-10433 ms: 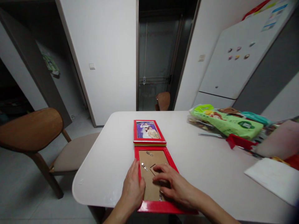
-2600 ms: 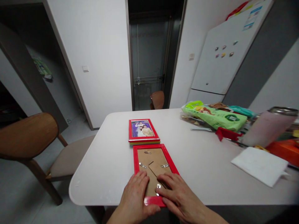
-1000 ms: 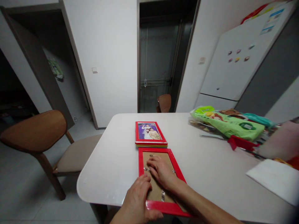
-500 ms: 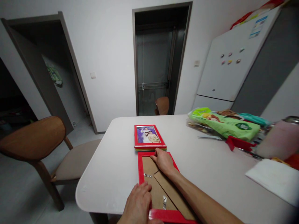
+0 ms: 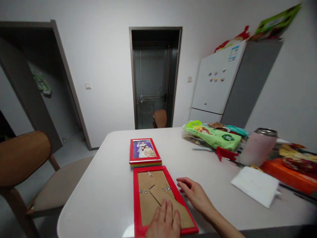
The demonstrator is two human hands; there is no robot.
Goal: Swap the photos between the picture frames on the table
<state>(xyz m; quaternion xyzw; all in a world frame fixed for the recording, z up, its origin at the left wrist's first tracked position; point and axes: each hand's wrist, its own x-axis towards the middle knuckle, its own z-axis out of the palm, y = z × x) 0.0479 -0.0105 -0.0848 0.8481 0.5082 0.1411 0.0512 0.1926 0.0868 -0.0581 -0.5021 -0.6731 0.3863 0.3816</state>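
A red picture frame (image 5: 135, 201) lies face down on the white table (image 5: 99, 185), showing its brown cardboard backing (image 5: 153, 201) with small metal clips (image 5: 166, 189) and a dark stand flap line. My left hand (image 5: 164, 219) rests flat on the lower part of that backing, holding nothing. My right hand (image 5: 192, 191) lies on the table just right of the frame, its fingertips near the red edge, touching nothing else. Directly beyond sits a second red frame (image 5: 143, 151), face up, with a photo of two people, on a thin coloured stack.
At the right of the table lie a green snack bag (image 5: 213, 137), red-handled scissors (image 5: 224, 153), a pink steel-topped flask (image 5: 257, 147), white paper (image 5: 255, 186) and an orange tray (image 5: 289, 173). A wooden chair (image 5: 24, 165) stands left of the table; a white fridge (image 5: 215, 79) stands behind.
My right hand has moved off the backing to the table beside the frame. The backing now lies flat with its clips showing. The view has tilted up and widened.
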